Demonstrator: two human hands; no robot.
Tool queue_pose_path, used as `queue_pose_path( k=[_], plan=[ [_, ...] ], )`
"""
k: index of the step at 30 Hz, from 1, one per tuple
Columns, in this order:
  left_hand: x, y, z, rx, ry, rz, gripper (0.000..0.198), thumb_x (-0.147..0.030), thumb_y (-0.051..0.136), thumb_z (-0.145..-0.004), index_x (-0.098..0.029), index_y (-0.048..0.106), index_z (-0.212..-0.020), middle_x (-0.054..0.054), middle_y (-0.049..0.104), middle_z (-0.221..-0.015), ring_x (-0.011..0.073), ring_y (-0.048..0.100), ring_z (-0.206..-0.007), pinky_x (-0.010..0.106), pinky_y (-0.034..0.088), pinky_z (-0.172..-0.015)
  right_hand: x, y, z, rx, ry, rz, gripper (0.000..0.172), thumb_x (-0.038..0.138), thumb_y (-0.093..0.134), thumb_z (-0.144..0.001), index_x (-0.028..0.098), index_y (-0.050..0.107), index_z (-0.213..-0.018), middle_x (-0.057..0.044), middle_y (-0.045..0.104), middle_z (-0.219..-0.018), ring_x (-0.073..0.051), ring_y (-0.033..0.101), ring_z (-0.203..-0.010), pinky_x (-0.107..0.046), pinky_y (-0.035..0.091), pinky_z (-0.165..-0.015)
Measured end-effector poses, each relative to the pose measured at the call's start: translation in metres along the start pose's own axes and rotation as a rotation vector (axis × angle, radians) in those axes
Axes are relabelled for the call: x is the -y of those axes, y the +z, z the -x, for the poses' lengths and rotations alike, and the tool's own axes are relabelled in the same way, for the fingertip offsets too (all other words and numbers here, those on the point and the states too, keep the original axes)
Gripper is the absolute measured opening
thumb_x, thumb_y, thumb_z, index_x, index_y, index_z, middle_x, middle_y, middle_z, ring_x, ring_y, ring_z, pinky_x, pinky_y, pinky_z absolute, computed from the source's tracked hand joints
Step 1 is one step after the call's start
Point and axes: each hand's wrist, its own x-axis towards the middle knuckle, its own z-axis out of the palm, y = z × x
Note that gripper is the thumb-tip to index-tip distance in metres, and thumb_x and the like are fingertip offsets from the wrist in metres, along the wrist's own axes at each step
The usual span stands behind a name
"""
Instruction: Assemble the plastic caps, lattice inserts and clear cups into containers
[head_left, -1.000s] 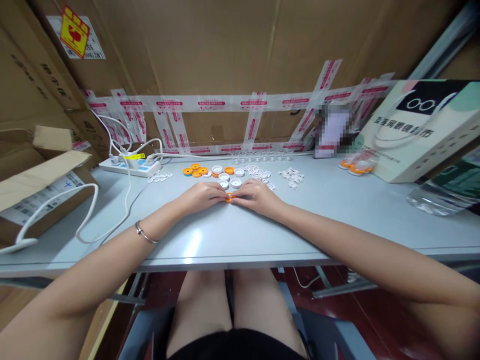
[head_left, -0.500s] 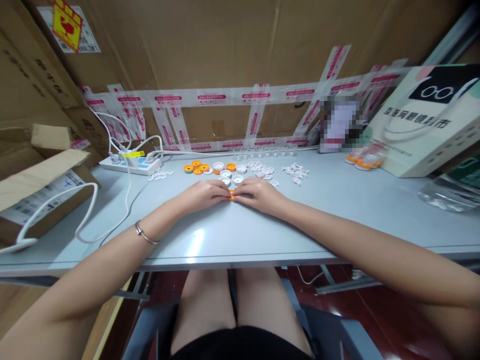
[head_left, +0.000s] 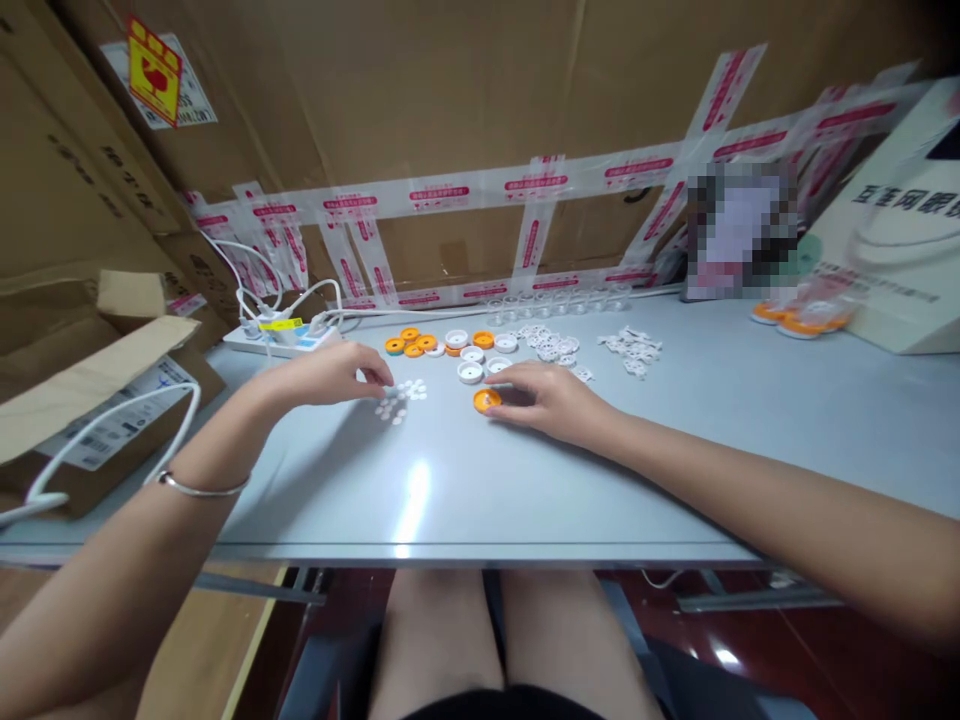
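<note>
My right hand (head_left: 553, 397) rests on the grey table (head_left: 450, 490) with its fingertips pinching an orange cap (head_left: 487, 401). My left hand (head_left: 330, 374) has reached left to a cluster of small white discs (head_left: 400, 398); its fingers are pinched at the edge of that cluster, and whether a disc is between them is too small to make out. Behind both hands lie several orange caps (head_left: 411, 344) and white caps (head_left: 480, 356).
Piles of small white parts (head_left: 631, 348) lie further right. A white power strip (head_left: 281, 335) with cables sits at the back left beside an open cardboard box (head_left: 90, 390). A white paper bag (head_left: 900, 250) and bagged orange caps (head_left: 799, 312) stand at the right. Taped cardboard walls the back.
Both hands were together on the orange cap. The left hand has let go and moved left to the white discs; the right hand still holds the cap. The view has shifted.
</note>
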Motion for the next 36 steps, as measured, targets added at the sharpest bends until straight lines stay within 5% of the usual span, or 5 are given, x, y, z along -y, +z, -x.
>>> queue_pose_path(
  k=[16,27,32,36],
  plan=[
    [0.01,0.031,-0.025,-0.125,0.019,0.083,0.02,-0.031,0.052,-0.079,-0.017,0.066,-0.085,0.005,0.069,-0.086,0.0164,0.061,-0.077,0.024,0.045,-0.067,0.002,-0.002,0.001,0.103,-0.044,-0.024,0.033,0.021,0.059,-0.076,0.016,0.061,-0.108,-0.008,0.066,-0.099,-0.02,0.059,-0.092,-0.033,0.047,-0.08],
    [0.005,0.037,-0.023,-0.183,0.103,-0.155,0.021,-0.023,0.047,-0.081,-0.016,0.066,-0.085,0.006,0.067,-0.083,0.0158,0.061,-0.072,0.025,0.043,-0.067,0.001,-0.001,0.0,0.115,-0.044,-0.046,0.034,0.02,0.06,-0.075,0.013,0.061,-0.108,-0.01,0.067,-0.099,-0.02,0.06,-0.093,-0.033,0.046,-0.081],
    [0.006,0.045,-0.024,-0.358,0.045,-0.156,0.013,-0.02,0.052,-0.077,-0.015,0.064,-0.077,0.003,0.065,-0.072,0.0142,0.059,-0.064,0.024,0.043,-0.062,0.001,-0.001,0.0,0.095,-0.041,-0.071,0.034,0.018,0.059,-0.073,0.014,0.061,-0.107,-0.009,0.067,-0.098,-0.02,0.06,-0.091,-0.032,0.047,-0.08],
    [-0.016,0.046,-0.022,-0.608,0.141,-0.021,0.01,-0.015,0.053,-0.078,-0.015,0.063,-0.08,0.003,0.066,-0.075,0.0119,0.06,-0.066,0.02,0.045,-0.06,0.0,0.0,0.0,0.075,-0.038,-0.1,0.032,0.017,0.057,-0.074,0.014,0.062,-0.105,-0.009,0.067,-0.097,-0.019,0.061,-0.089,-0.031,0.047,-0.08]
  ],
)
